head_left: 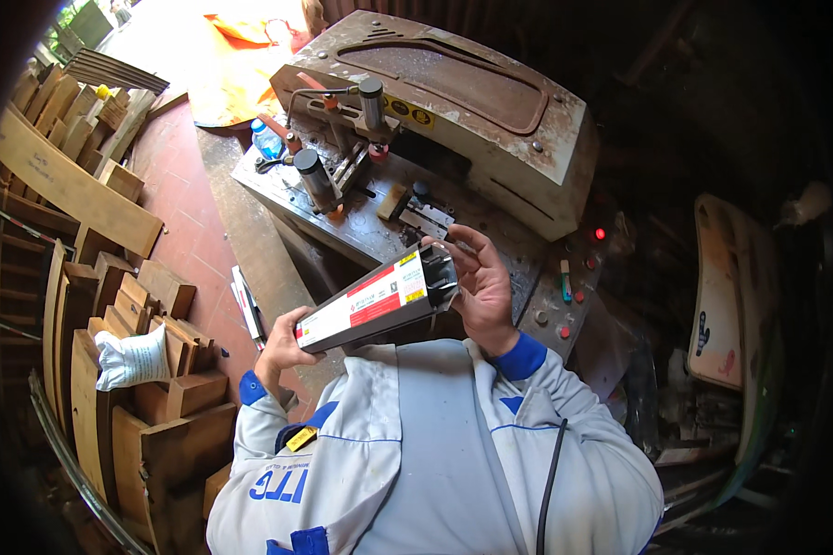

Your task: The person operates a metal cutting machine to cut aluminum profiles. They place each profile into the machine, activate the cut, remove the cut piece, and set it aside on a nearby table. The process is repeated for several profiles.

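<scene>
A short dark metal profile (371, 303), its face covered in white and red printed film, is held slantwise in front of my chest. My left hand (287, 344) is closed round its lower left end. At the upper right end, where the hollow cut section (441, 275) shows, my right hand (479, 289) has its thumb and curled fingers against the rim. Some clear film seems to hang loose there. Just beyond the profile is the metal bed (379, 227) of a machine, with two upright clamp cylinders (316, 176) and a yellowish block (393, 202).
The machine's worn beige hood (453, 83) rises behind the bed. Right of it are a lit red button (599, 234) and a green-and-white tube (565, 280). Stacked timber offcuts (171, 398) and a white bag (131, 357) lie left. A blue-capped bottle (266, 139) stands by the clamps.
</scene>
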`<state>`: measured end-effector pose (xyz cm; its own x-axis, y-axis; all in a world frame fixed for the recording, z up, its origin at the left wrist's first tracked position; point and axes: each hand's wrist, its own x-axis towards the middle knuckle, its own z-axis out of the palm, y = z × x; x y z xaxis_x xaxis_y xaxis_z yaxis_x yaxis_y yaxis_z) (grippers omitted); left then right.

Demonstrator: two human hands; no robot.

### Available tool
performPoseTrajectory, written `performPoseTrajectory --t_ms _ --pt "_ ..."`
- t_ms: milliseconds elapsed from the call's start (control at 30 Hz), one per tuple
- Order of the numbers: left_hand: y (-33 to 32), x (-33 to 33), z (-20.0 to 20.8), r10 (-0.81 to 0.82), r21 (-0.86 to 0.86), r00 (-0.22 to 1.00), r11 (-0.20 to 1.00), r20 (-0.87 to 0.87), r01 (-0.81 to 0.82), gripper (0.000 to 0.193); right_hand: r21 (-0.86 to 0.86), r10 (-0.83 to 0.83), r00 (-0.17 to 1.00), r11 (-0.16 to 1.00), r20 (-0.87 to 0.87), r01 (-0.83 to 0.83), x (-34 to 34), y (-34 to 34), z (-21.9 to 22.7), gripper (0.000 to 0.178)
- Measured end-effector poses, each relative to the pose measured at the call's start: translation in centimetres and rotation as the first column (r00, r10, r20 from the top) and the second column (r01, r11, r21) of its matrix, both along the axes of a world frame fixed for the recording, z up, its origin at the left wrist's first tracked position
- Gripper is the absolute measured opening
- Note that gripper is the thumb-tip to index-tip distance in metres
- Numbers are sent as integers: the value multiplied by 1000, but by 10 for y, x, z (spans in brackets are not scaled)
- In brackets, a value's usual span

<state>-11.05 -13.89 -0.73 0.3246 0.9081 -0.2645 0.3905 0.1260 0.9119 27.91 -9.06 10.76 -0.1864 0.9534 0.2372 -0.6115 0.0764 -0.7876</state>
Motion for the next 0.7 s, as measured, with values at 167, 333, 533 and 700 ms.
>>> performPoseTrajectory --t_ms 167,333,533,700 --pt "8 -11 0 88 236 995 969 -47 -74 63 7 74 997 997 22 -75 8 4 -2 64" --pt "2 -23 2 192 439 962 894 -194 -90 64 66 45 991 996 124 -53 17 14 -21 51" --pt "2 -32 38 383 711 874 700 -300 -63 57 -168 336 941 926 -36 -337 34 38 3 38" --pt "1 -37 79 457 733 751 678 -476 53 60 -347 370 920 886 129 -308 42 51 -13 28"
